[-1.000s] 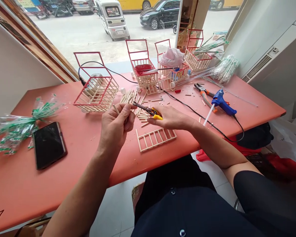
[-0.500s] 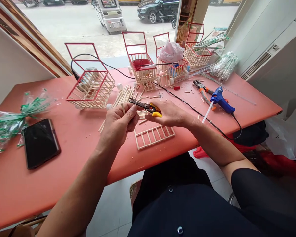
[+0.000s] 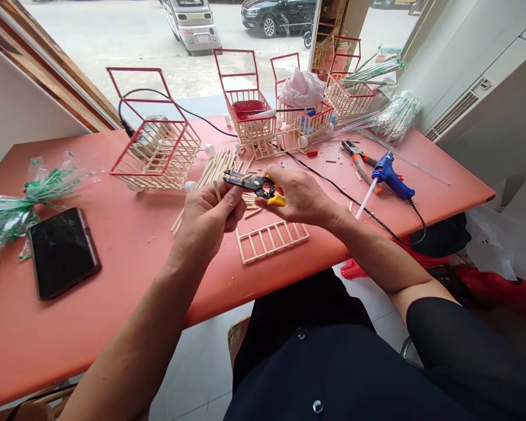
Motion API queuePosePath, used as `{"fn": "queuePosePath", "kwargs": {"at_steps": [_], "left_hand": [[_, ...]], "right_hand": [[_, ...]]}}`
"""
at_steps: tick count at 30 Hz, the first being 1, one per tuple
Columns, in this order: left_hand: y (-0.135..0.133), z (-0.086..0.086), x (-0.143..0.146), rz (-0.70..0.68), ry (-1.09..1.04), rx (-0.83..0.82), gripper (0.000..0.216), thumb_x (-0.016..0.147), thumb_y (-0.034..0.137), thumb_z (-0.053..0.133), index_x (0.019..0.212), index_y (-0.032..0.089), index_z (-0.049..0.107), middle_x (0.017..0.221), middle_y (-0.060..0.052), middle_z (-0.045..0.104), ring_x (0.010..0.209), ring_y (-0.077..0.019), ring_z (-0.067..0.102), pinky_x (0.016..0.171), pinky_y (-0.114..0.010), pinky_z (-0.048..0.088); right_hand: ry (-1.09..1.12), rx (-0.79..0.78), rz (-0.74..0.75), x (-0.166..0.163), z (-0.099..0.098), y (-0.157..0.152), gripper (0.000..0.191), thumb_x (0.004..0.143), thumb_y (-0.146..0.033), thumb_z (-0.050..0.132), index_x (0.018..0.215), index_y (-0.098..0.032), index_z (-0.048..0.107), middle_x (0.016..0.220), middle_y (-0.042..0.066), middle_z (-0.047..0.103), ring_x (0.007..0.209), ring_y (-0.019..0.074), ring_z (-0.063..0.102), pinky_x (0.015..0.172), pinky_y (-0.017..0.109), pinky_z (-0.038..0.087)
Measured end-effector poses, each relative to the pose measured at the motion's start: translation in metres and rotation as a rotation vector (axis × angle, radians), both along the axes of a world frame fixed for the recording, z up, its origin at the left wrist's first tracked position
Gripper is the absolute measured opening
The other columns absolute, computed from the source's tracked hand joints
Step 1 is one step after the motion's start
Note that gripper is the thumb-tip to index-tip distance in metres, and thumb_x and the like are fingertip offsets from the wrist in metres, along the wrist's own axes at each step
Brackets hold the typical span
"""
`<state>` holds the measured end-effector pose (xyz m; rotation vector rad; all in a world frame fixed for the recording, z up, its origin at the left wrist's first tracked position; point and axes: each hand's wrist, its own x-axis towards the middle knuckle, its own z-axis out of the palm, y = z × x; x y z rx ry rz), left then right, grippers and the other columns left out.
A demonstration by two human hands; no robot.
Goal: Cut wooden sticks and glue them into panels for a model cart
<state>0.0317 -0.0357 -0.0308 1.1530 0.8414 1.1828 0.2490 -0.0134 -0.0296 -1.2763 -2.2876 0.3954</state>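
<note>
The pliers (image 3: 255, 186) have opened, their yellow handles (image 3: 277, 200) spread in the right hand's (image 3: 298, 196) grip; at its nine o'clock, the left hand's (image 3: 208, 216) narrow grip pinches a stick (image 3: 217, 190), tip toward twelve.

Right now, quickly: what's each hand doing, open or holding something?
Left hand: closed, holding a thin, pale wooden stick.
Right hand: closed around black metal pliers with yellow handles.

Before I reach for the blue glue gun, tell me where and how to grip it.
Grip the glue gun by its handle, most likely from the right: the handle points that way, while the white glue stick juts out toward the near left. Mind the cord leaving the handle's end.
</note>
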Motion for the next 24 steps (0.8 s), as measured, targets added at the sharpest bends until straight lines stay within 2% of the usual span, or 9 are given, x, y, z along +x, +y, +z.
{"fn": "queuePosePath", "kwargs": {"at_steps": [6, 13, 15, 17, 20, 24], "left_hand": [[0.000, -0.001, 0.000, -0.002, -0.005, 0.032, 0.054, 0.073, 0.061, 0.112, 0.079, 0.019, 0.078, 0.052, 0.006, 0.039, 0.045, -0.0077, 0.025, 0.045, -0.028, 0.008], [0.003, -0.004, -0.002, -0.033, -0.001, 0.027, 0.053, 0.076, 0.059, 0.109, 0.073, 0.020, 0.073, 0.051, 0.006, 0.039, 0.045, -0.0070, 0.024, 0.044, -0.026, 0.009], [0.003, -0.004, -0.002, -0.045, 0.008, 0.042, 0.051, 0.077, 0.057, 0.108, 0.073, 0.020, 0.073, 0.051, 0.006, 0.038, 0.045, -0.0072, 0.025, 0.045, -0.025, 0.010], [0.004, -0.004, -0.002, -0.048, 0.015, 0.067, 0.048, 0.078, 0.055, 0.108, 0.075, 0.019, 0.076, 0.051, 0.007, 0.038, 0.046, -0.0078, 0.026, 0.046, -0.025, 0.013], [0.005, -0.002, -0.001, -0.032, 0.011, 0.124, 0.041, 0.082, 0.052, 0.105, 0.079, 0.020, 0.079, 0.051, 0.006, 0.039, 0.049, -0.0091, 0.030, 0.049, -0.024, 0.020], [0.008, -0.002, -0.001, -0.019, 0.002, 0.184, 0.038, 0.082, 0.050, 0.105, 0.081, 0.020, 0.081, 0.054, 0.005, 0.043, 0.052, -0.0105, 0.035, 0.053, -0.025, 0.025]], "right_hand": [[-0.028, 0.028, -0.007, 0.000, 0.001, -0.002, 0.038, 0.106, -0.059, 0.067, 0.112, -0.022, 0.061, 0.105, 0.010, 0.074, 0.088, 0.0240, 0.055, 0.079, 0.035, 0.029], [0.025, -0.024, -0.002, 0.000, 0.003, -0.005, 0.031, 0.103, -0.052, 0.071, 0.101, -0.023, 0.059, 0.093, 0.005, 0.068, 0.084, 0.0216, 0.052, 0.077, 0.034, 0.028], [0.105, -0.053, 0.029, 0.000, 0.003, -0.005, 0.037, 0.100, -0.054, 0.075, 0.093, -0.024, 0.054, 0.089, 0.003, 0.063, 0.083, 0.0198, 0.049, 0.077, 0.034, 0.029], [0.221, -0.137, 0.086, 0.001, 0.003, -0.003, 0.049, 0.099, -0.064, 0.079, 0.088, -0.025, 0.052, 0.086, 0.001, 0.058, 0.082, 0.0181, 0.048, 0.076, 0.033, 0.031], [0.496, -0.416, 0.125, 0.003, 0.006, 0.004, 0.062, 0.100, -0.083, 0.073, 0.090, -0.025, 0.055, 0.077, -0.004, 0.049, 0.072, 0.0154, 0.044, 0.067, 0.030, 0.034], [0.832, -0.739, 0.080, 0.009, 0.010, 0.013, 0.066, 0.102, -0.091, 0.066, 0.098, -0.025, 0.058, 0.074, -0.007, 0.044, 0.062, 0.0131, 0.040, 0.059, 0.028, 0.040]]}}
